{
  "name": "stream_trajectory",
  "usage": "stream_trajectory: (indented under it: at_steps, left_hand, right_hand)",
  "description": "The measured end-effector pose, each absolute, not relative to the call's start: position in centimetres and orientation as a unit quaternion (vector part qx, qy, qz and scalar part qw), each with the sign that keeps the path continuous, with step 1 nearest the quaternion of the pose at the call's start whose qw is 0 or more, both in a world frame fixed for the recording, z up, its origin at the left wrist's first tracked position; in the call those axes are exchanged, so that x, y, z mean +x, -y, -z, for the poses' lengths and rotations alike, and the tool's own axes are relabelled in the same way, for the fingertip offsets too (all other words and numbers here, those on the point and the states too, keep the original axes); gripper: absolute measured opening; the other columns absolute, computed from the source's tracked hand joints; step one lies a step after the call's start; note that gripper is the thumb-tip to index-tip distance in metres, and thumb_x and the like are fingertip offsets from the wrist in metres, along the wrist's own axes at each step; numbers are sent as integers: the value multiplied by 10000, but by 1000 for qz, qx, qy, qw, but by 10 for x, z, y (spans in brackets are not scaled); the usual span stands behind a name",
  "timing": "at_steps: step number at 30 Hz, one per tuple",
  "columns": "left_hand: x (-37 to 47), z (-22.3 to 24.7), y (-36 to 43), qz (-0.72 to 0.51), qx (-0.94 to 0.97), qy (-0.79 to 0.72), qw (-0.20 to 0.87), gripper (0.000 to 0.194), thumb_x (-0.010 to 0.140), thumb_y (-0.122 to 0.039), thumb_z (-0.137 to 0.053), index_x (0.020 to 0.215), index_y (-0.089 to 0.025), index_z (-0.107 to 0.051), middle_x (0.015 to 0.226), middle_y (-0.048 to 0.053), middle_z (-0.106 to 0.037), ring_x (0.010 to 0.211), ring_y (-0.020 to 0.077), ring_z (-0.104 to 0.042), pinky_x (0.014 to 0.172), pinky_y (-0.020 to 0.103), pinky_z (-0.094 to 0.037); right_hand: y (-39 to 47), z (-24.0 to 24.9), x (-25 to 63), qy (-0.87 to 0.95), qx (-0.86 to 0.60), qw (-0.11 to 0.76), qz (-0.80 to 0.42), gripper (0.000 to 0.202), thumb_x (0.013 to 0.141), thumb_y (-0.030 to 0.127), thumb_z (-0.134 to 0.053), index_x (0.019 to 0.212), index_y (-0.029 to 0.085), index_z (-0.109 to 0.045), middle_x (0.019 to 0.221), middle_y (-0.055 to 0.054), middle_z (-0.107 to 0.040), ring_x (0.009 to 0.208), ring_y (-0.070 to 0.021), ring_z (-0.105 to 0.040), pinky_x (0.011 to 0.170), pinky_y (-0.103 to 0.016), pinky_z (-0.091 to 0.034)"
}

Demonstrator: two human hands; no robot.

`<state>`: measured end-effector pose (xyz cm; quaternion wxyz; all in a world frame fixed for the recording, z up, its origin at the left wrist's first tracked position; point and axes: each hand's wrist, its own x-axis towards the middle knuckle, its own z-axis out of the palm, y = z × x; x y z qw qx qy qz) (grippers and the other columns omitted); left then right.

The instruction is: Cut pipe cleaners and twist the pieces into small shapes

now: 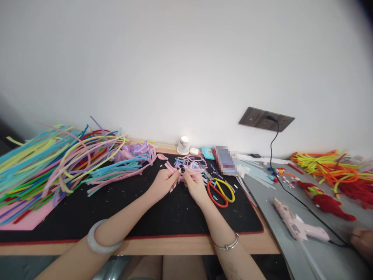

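My left hand (166, 182) and my right hand (194, 188) meet over the black mat, fingertips pinched close together. Between them are short pink pipe cleaners (169, 167), their ends poking out past my left fingers; the exact spot of the pinch is partly hidden. Just behind my hands lies a loose pile of cut pipe cleaner pieces (190, 160) in pink, purple and blue. Scissors (212, 182) with one red and one yellow handle rest right of my right hand, blades pointing toward the pile.
Long coloured pipe cleaners (70, 155) heap at the left, beside a blue and pink bundle (119, 170). At the back stand a white cup (183, 144) and a phone (226, 160). A corded pink glue gun (297, 225) lies right; another person's hand (361, 241) shows at the edge.
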<state>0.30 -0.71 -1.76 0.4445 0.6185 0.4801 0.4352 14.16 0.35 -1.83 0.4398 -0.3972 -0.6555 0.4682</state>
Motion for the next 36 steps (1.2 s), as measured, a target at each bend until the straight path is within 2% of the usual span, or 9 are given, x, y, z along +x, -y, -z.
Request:
stream_trajectory:
  at_steps: [5, 9, 15, 18, 21, 27, 32, 34, 36]
  left_hand:
    - [3, 17, 10, -431, 620, -472, 454, 429, 818, -468, -397, 547, -147, -484, 371, -53, -420, 287, 63, -392, 343, 175, -287]
    - [6, 17, 10, -435, 617, -465, 464, 427, 820, -448, -410, 529, -144, -482, 378, -43, -431, 293, 60, -397, 344, 173, -290]
    - [11, 17, 8, -474, 556, -445, 517, 363, 775, -401, -513, 528, -135, -495, 439, -16, -504, 384, 86, -499, 439, 198, -400]
    - [13, 15, 9, -503, 493, -426, 567, 248, 729, -362, -590, 665, -130, -527, 526, -20, -545, 438, 90, -532, 463, 203, -430]
    - [13, 14, 10, -526, 446, -391, 610, 223, 711, -318, -627, 801, -141, -525, 569, -36, -556, 469, 81, -543, 490, 200, -450]
    - [14, 13, 11, -523, 440, -394, 615, 250, 690, -329, -657, 756, -123, -531, 582, -18, -579, 496, 84, -562, 541, 218, -483]
    - [6, 15, 6, -499, 422, -406, 638, 278, 672, -350, -678, 754, -114, -556, 635, 27, -632, 564, 110, -605, 557, 210, -481]
    - [0, 16, 4, -486, 408, -392, 666, 262, 671, -334, -684, 759, -114, -574, 651, 28, -640, 557, 96, -597, 548, 193, -466]
    - [-6, 16, 1, -463, 399, -383, 693, 235, 671, -313, -687, 743, -112, -589, 640, 26, -637, 538, 86, -586, 531, 180, -448]
  right_hand:
    - [-1, 19, 139, 655, -389, 449, -467, 390, 825, 467, -434, 586, 166, -501, 432, 55, -295, 416, -82, -273, 419, -220, -225]
    - [-1, 23, 136, 634, -405, 457, -475, 424, 822, 509, -410, 561, 180, -463, 417, 56, -274, 397, -85, -264, 401, -222, -232]
    - [-1, 23, 134, 631, -413, 457, -472, 453, 826, 555, -361, 551, 198, -404, 429, 54, -260, 381, -79, -217, 388, -226, -250]
    - [0, 20, 135, 641, -423, 458, -448, 448, 834, 535, -362, 543, 196, -401, 443, 47, -293, 390, -84, -261, 412, -234, -286]
    - [0, 20, 135, 651, -434, 453, -428, 431, 850, 500, -351, 559, 190, -424, 478, 22, -396, 435, -105, -367, 454, -244, -324]
    - [-1, 23, 137, 667, -442, 444, -402, 405, 871, 424, -326, 567, 181, -434, 522, 6, -451, 486, -116, -403, 488, -248, -322]
    - [3, 10, 141, 685, -434, 476, -340, 225, 789, 348, -508, 646, 182, -460, 590, 27, -435, 533, -103, -386, 516, -226, -326]
    - [5, 3, 143, 680, -402, 475, -388, 143, 725, 299, -590, 764, 186, -512, 706, 10, -515, 563, -100, -423, 527, -221, -353]
    - [6, -2, 146, 681, -361, 444, -456, 166, 695, 264, -615, 828, 188, -552, 805, -14, -569, 608, -111, -472, 552, -230, -385]
